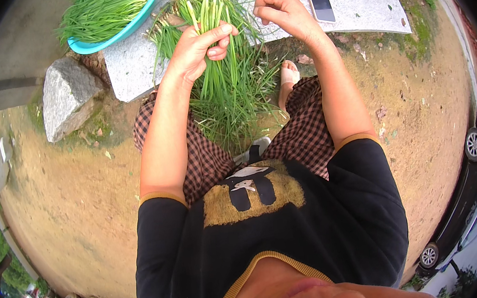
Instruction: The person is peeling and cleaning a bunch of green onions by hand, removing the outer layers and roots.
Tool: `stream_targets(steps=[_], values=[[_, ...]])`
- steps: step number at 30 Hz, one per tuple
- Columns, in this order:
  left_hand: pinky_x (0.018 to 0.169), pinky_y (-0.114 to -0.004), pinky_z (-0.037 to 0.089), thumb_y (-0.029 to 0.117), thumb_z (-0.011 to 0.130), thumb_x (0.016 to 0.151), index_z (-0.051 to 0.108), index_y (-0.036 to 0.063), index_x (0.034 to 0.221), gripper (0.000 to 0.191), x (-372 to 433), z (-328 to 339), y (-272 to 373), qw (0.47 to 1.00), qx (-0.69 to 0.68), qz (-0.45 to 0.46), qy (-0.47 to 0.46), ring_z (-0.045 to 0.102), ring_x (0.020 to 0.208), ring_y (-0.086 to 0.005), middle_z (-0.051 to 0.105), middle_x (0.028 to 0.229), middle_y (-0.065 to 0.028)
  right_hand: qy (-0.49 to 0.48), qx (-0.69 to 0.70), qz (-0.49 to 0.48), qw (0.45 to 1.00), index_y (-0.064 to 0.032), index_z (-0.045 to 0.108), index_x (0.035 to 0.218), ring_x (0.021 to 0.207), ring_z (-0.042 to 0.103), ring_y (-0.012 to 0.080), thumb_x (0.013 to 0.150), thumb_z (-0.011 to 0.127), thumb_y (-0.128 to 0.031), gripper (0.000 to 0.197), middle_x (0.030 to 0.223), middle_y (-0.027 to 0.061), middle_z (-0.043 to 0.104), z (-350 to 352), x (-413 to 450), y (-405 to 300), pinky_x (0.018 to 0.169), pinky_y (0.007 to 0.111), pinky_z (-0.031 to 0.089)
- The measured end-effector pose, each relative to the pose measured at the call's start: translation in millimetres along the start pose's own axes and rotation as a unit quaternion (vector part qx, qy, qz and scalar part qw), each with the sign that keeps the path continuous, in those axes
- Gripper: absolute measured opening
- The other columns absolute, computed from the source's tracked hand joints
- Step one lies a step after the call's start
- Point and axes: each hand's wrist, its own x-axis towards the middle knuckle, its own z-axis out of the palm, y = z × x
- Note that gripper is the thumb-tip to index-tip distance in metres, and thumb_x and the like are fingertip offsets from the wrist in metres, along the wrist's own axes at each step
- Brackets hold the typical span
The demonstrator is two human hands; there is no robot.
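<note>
My left hand (205,48) is closed round a bunch of garlic chives (218,69), its pale cut ends pointing up past the fingers and its green leaves hanging down. Behind it, more chives (162,31) lie on the grey stone slab (132,73). My right hand (272,12) is raised over the slab, to the right of the bunch, fingers curled; whether something small is pinched in them cannot be told. At the upper left, a turquoise basin (124,33) holds a heap of long green chives (101,15).
A smartphone (320,2) lies on the slab right of my right hand. A rough grey rock (67,94) stands at the slab's left. Loose leaves (235,119) lie between my legs, near my sandalled foot (289,73). A dark car (454,201) is at the far right.
</note>
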Motion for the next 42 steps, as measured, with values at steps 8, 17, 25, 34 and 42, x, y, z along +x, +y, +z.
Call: stream_targets(steps=[8, 17, 25, 34, 42], values=[[0.044, -0.02, 0.031, 0.011, 0.062, 0.086, 0.06, -0.0045, 0.09, 0.016, 4.8, -17.3, 3.1, 0.989, -0.054, 0.088, 0.104, 0.038, 0.047, -0.0053, 0.055, 0.067, -0.0039, 0.07, -0.059, -0.048, 0.995, -0.006, 0.065, 0.089, 0.064, 0.053, 0.0087, 0.083, 0.068, -0.022, 0.018, 0.07, 0.0003, 0.058, 2.7, -7.6, 14.2, 0.059, 0.026, 0.045], [0.044, -0.021, 0.031, 0.011, 0.065, 0.084, 0.061, -0.0027, 0.089, 0.015, 7.3, -26.1, 7.5, 0.981, -0.093, 0.115, 0.127, 0.038, 0.047, -0.0056, 0.057, 0.066, -0.004, -0.07, -0.061, -0.114, 0.989, -0.0057, 0.063, 0.084, 0.057, 0.05, 0.0061, 0.078, 0.071, -0.032, 0.028, 0.06, -0.002, 0.054, 21.7, -14.3, -6.5, 0.052, 0.025, 0.041], [0.044, -0.021, 0.031, 0.01, 0.065, 0.084, 0.059, -0.0029, 0.087, 0.014, 10.0, -27.3, 8.1, 0.974, -0.101, 0.129, 0.157, 0.037, 0.046, -0.0065, 0.056, 0.065, -0.0049, -0.026, -0.156, -0.257, 0.954, -0.0068, 0.062, 0.082, 0.054, 0.054, 0.0201, 0.079, 0.067, -0.025, 0.02, 0.064, 0.0065, 0.055, 43.9, -13.6, -4.6, 0.051, 0.031, 0.044], [0.046, -0.018, 0.035, 0.016, 0.057, 0.091, 0.056, -0.0026, 0.091, 0.019, 0.3, -36.9, 11.5, 0.974, -0.161, 0.117, 0.107, 0.042, 0.054, -0.0076, 0.056, 0.083, -0.0094, 0.022, -0.147, -0.091, 0.985, -0.0024, 0.059, 0.076, 0.053, 0.041, 0.0071, 0.082, 0.063, -0.014, 0.014, 0.059, 0.0009, 0.046, -0.3, -14.5, 1.1, 0.049, 0.025, 0.036], [0.047, -0.016, 0.033, 0.022, 0.055, 0.093, 0.055, 0.0022, 0.096, 0.02, -8.1, -33.7, 16.3, 0.985, -0.11, 0.076, 0.113, 0.041, 0.058, -0.0061, 0.052, 0.076, -0.003, -0.056, -0.283, -0.051, 0.956, -0.0115, 0.068, 0.095, 0.076, 0.064, 0.0229, 0.081, 0.065, -0.023, 0.018, 0.075, 0.0063, 0.065, -3.3, 31.9, 91.9, 0.073, 0.034, 0.05]])
